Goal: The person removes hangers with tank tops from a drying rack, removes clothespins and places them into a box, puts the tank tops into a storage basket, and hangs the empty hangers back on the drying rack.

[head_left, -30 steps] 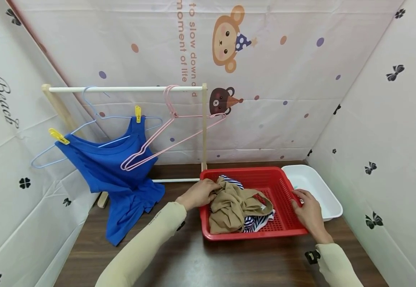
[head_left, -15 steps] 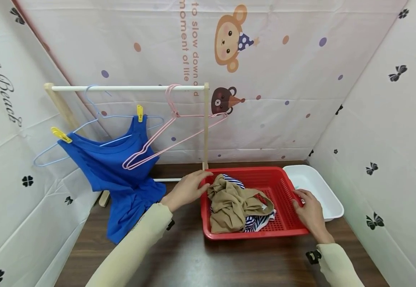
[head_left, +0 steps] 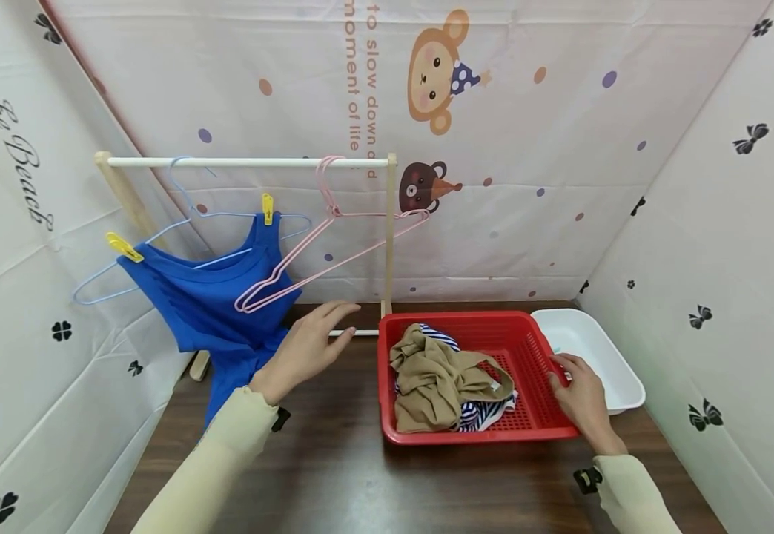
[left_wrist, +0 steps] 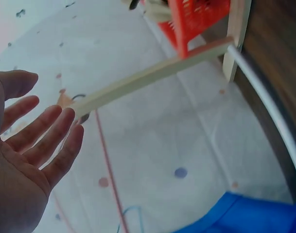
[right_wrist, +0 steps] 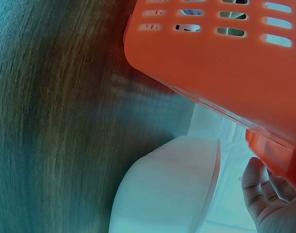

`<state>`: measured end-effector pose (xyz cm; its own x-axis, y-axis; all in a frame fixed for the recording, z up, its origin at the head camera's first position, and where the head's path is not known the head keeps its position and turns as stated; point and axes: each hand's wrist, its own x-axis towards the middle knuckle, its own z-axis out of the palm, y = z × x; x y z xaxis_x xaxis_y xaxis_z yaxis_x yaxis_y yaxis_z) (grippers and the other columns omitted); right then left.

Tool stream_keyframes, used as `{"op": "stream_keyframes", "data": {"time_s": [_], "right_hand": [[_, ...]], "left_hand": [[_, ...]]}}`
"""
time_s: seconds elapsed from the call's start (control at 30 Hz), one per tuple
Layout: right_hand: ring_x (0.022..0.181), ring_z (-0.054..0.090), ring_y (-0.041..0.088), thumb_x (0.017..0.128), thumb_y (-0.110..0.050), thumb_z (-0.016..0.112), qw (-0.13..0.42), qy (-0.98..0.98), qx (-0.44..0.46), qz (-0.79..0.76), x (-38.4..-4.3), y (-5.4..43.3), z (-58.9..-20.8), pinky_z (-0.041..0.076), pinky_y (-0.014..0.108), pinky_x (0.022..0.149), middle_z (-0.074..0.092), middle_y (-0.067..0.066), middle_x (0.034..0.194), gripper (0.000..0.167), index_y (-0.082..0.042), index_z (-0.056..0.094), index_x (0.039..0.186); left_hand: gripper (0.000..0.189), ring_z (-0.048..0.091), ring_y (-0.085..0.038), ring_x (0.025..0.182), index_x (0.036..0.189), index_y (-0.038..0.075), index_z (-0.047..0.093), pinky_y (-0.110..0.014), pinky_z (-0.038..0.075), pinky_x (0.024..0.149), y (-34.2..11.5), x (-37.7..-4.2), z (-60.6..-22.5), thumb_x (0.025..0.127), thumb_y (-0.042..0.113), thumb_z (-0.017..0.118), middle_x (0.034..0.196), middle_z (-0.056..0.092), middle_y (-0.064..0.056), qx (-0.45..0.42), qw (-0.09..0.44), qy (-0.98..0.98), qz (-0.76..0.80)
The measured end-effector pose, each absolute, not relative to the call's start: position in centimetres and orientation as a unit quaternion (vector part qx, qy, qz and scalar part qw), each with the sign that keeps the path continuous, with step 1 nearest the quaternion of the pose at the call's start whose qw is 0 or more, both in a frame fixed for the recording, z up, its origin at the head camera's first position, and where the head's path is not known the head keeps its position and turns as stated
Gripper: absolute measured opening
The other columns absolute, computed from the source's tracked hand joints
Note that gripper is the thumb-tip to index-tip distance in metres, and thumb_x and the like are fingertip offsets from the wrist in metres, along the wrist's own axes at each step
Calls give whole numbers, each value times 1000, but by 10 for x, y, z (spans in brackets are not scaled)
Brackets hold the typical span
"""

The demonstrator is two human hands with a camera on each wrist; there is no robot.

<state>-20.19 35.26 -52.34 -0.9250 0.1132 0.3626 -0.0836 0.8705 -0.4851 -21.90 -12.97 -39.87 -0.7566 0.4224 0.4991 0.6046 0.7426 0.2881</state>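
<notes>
My left hand [head_left: 307, 347] is in the air with nothing in it, between the blue tank top [head_left: 216, 289] and the red basket [head_left: 457, 436]. Its fingers spread loosely in the left wrist view. My right hand [head_left: 580, 397] grips the basket's right rim, and the right wrist view has its fingers curled under the edge. Inside the basket a crumpled tan garment [head_left: 427, 386] lies on a navy-and-white striped one [head_left: 477, 415]. Two yellow clothespins [head_left: 268, 209] fix the tank top to a light blue hanger [head_left: 96, 289], which hooks on the rack's white bar [head_left: 247, 162].
Pink hangers [head_left: 280, 271] hang from the same bar, near the rack's right wooden post [head_left: 390, 237]. A white tub [head_left: 600, 348] stands right of the basket. Printed cloth walls enclose the dark wood table [head_left: 360, 489] at the back and sides.
My left hand has left the tan garment and the basket's left edge and moved left toward the blue tank top. My right hand keeps its hold on the basket rim.
</notes>
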Motion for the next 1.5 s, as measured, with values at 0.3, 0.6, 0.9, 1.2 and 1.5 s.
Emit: {"op": "stream_keyframes", "data": {"time_s": [0.3, 0.6, 0.9, 1.2, 1.5], "right_hand": [[106, 57, 46, 90, -8, 63, 188, -950, -9, 249, -203, 353, -522, 48, 60, 85, 56, 29, 126, 38, 7, 60, 125], [106, 58, 45, 89, -5, 63, 193, -947, -4, 255, -204, 352, -523, 48, 60, 85, 57, 28, 125, 38, 6, 60, 125], [106, 57, 45, 88, -6, 64, 200, -947, -3, 253, -203, 354, -525, 48, 60, 85, 57, 28, 124, 37, 5, 61, 123], [107, 57, 46, 87, -3, 66, 208, -944, 1, 254, -201, 353, -525, 47, 60, 86, 58, 27, 123, 37, 6, 62, 123], [105, 58, 45, 88, -6, 65, 204, -945, -1, 255, -201, 353, -527, 49, 59, 83, 57, 28, 123, 38, 5, 61, 124]], "left_hand": [[42, 60, -30, 119, 133, 9, 58, -48, 52, 96, -162, -209, -372, 94, 21, 67, 133, 60, -13, -279, 270, -892, -230], [45, 60, -35, 118, 132, 6, 57, -55, 49, 97, -199, -200, -349, 91, 15, 70, 131, 61, -16, -234, 324, -885, -241], [51, 60, -38, 108, 136, 2, 51, -53, 50, 87, -241, -195, -337, 89, 11, 68, 127, 61, -21, -173, 382, -872, -252], [42, 58, -37, 109, 127, -1, 59, -5, 35, 89, -291, -198, -329, 87, 9, 66, 121, 64, -23, -81, 492, -806, -318], [46, 52, -31, 122, 135, 14, 55, -16, 35, 96, -338, -191, -320, 90, 20, 61, 131, 58, -17, 21, 511, -806, -298]]}}
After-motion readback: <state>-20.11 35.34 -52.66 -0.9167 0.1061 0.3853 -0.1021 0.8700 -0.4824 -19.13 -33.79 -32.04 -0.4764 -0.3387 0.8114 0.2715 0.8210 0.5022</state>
